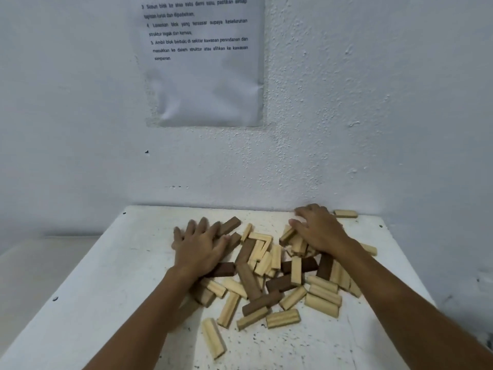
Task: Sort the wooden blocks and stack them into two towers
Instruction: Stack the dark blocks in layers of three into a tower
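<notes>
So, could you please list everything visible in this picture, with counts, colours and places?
light blocks: many, too jumbled to count, pale wood, scattered across the table's middle and right.
dark blocks: roughly nine visible, brown, mixed into the pile, two by the left fingers.
table: one, white, speckled, against the wall.
paper sheet: one, white with printed text, on the wall.
wall: white, textured, behind the table.
left hand: fingers spread, resting on dark blocks.
right hand: fingers curled over light blocks at the back right.
</notes>
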The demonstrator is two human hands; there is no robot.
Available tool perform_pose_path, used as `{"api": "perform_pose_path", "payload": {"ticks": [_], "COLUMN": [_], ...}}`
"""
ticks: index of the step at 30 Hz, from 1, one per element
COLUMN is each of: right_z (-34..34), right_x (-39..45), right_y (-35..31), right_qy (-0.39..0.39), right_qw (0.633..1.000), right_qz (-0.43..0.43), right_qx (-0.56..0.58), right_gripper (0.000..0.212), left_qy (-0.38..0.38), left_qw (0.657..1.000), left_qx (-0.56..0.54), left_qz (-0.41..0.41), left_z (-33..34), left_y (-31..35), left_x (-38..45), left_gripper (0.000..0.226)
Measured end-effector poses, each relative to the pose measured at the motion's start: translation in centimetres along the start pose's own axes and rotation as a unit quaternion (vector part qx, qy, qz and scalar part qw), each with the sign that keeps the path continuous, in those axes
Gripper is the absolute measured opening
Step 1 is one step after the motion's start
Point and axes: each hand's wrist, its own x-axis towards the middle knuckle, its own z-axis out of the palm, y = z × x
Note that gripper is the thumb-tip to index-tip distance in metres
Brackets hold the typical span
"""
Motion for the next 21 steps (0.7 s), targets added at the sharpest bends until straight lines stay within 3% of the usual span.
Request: {"api": "perform_pose_path", "payload": {"ticks": [3,8,11,13,16,19,21], "right_z": [0.4,0.0,-0.6,-1.1,-1.7,-1.7,-1.3], "right_x": [0.6,1.2,-0.1,-1.0,-1.5,-1.7,-1.8], "right_y": [-0.1,-1.3,-2.0,-1.4,2.1,5.9,7.2], "right_qy": [0.007,-0.01,-0.037,0.012,0.149,0.101,0.073], "right_qw": [1.0,1.0,0.997,0.989,0.984,0.987,0.99], "right_qz": [0.003,0.014,-0.045,-0.07,0.009,0.126,0.122], "right_qx": [-0.021,-0.015,0.042,0.126,0.095,0.016,0.001], "right_gripper": [0.052,0.05,0.04,0.031,0.027,0.045,0.052], "left_qy": [0.043,0.043,0.12,0.173,0.1,0.007,-0.004], "left_qw": [0.996,0.985,0.954,0.956,0.975,0.989,0.994], "left_qx": [-0.062,-0.162,-0.273,-0.234,-0.125,-0.051,-0.049], "left_qz": [0.041,0.051,0.019,-0.035,-0.151,-0.137,-0.094], "left_z": [-0.3,-0.4,-0.7,-0.9,-1.0,-0.2,0.3], "left_y": [1.3,2.6,2.4,1.7,0.4,0.0,0.5], "left_x": [-1.6,-4.6,-5.2,-5.0,-4.9,-4.9,-4.9], "left_gripper": [0.085,0.08,0.059,0.054,0.05,0.048,0.053]}}
